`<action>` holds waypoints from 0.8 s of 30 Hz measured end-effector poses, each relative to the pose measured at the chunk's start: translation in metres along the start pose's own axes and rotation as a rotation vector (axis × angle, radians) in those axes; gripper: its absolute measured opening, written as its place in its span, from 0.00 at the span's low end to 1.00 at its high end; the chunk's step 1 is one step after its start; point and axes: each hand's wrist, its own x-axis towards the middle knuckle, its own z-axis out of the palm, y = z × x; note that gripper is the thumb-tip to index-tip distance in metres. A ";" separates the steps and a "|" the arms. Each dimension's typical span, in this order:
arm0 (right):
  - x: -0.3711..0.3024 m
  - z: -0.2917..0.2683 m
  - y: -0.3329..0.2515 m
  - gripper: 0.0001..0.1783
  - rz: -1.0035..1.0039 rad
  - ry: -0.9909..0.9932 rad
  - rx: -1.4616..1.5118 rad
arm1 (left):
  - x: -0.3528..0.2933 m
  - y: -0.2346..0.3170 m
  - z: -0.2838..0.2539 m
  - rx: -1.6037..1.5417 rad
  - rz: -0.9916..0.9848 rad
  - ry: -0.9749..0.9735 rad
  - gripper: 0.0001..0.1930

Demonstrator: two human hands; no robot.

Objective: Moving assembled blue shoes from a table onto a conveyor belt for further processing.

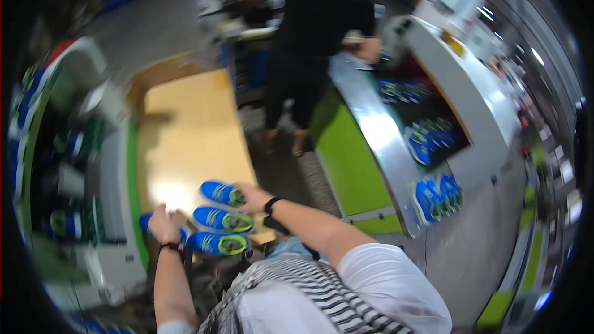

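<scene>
Three blue shoes with lime-green linings lie side by side at the near end of the wooden table, toes to the left. My right hand (253, 198) is closed on the heel of the farthest shoe (218, 191), its fingers partly hidden. Just below that hand are the middle shoe (213, 217) and the nearest shoe (207, 242). To their left, my left hand (164, 225) is closed over another blue shoe (145, 221), which shows on both sides of the hand and is mostly covered by it.
The pale wooden table (192, 117) stretches away from me. On the left stands a green-edged machine (132, 173) with shoes inside. At right, several blue shoes (436, 198) sit on a conveyor's metal edge (383, 148), with more inside its opening. A person in black (322, 12) stands beyond the table.
</scene>
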 end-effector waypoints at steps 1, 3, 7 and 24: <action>0.001 0.001 0.007 0.51 -0.021 0.031 0.016 | 0.001 -0.001 0.008 0.083 0.158 0.093 0.15; -0.003 0.000 0.010 0.50 0.017 0.050 0.011 | 0.005 0.004 0.015 0.095 0.122 0.075 0.13; -0.010 0.001 0.009 0.50 0.027 0.102 -0.020 | 0.006 0.006 0.017 0.110 0.125 0.086 0.11; -0.010 -0.001 -0.003 0.50 0.116 0.077 -0.092 | 0.005 0.002 0.015 0.044 0.082 0.103 0.10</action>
